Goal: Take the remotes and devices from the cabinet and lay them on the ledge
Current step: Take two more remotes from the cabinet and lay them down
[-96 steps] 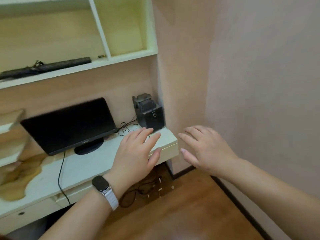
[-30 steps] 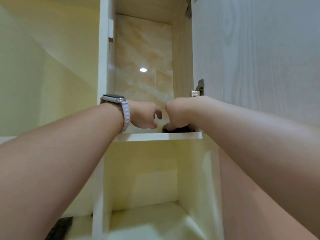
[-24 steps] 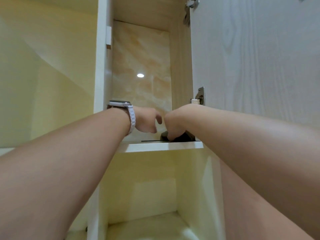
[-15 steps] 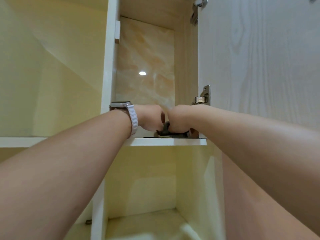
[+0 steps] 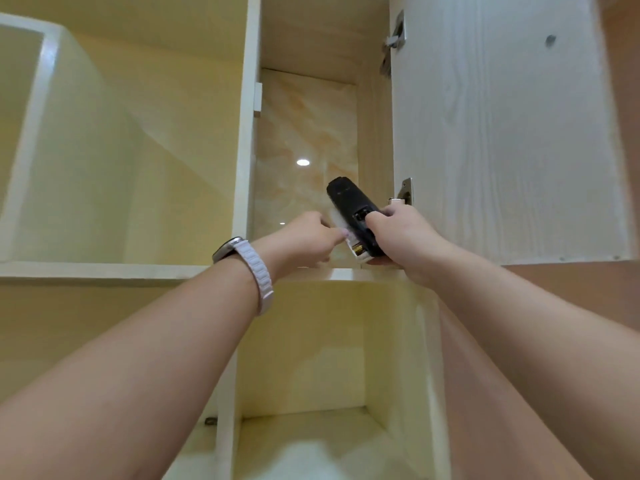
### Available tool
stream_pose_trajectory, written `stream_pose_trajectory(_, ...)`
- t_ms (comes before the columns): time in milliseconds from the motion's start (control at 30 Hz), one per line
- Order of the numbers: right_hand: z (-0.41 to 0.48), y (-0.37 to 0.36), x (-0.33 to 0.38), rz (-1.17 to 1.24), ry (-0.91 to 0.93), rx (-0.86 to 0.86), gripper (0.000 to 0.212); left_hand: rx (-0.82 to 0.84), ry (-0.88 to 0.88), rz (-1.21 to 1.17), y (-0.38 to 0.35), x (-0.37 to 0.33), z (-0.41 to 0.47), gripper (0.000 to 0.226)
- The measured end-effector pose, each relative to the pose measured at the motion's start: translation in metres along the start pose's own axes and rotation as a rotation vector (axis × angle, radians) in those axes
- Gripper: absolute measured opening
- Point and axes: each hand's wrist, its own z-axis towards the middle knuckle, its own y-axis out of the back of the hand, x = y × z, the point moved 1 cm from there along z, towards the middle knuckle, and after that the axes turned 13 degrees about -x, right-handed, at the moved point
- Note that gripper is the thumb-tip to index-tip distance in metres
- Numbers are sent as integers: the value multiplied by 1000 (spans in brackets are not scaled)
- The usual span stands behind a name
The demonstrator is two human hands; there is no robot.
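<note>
A person's right hand (image 5: 403, 233) grips a black remote (image 5: 349, 206) and a white remote (image 5: 348, 237) together, raised just above the open cabinet's shelf (image 5: 346, 273), while the left hand (image 5: 304, 237), fingers curled, touches the white one.

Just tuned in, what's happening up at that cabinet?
A person reaches into the open cabinet. The right hand holds a black remote with a white device beneath it, raised just above the shelf. The left hand is beside them, touching the white device. Nothing is on the ledge yet.
</note>
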Motion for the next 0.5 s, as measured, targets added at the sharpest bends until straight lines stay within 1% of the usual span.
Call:
stream_pose_trajectory(100, -19, 3, -1, 157, -23, 10, 21, -60, 69, -229, 5, -6, -9, 18)
stream_pose_trajectory(167, -28, 3, -1, 240, -66, 19, 22, -47, 102, -358, 5, -9, -17, 19)
stream_pose_trajectory(300, -45, 5, -2, 539, -193, 96, 20, 10, 176, -605, 5, -10, -40, 26)
stream_pose_trajectory(400, -65, 10, -9, 594, -232, 138, 22, -64, 149, -583, 5, -10, -61, 15)
stream_pose_trajectory(433, -72, 12, -12, 588, -235, 134, 22, -97, 144, -575, 4, -9, -67, 10)
stream_pose_trajectory(500, -86, 16, -20, 574, -253, 86, 18, -151, 148, -587, 1, -7, -79, 8)
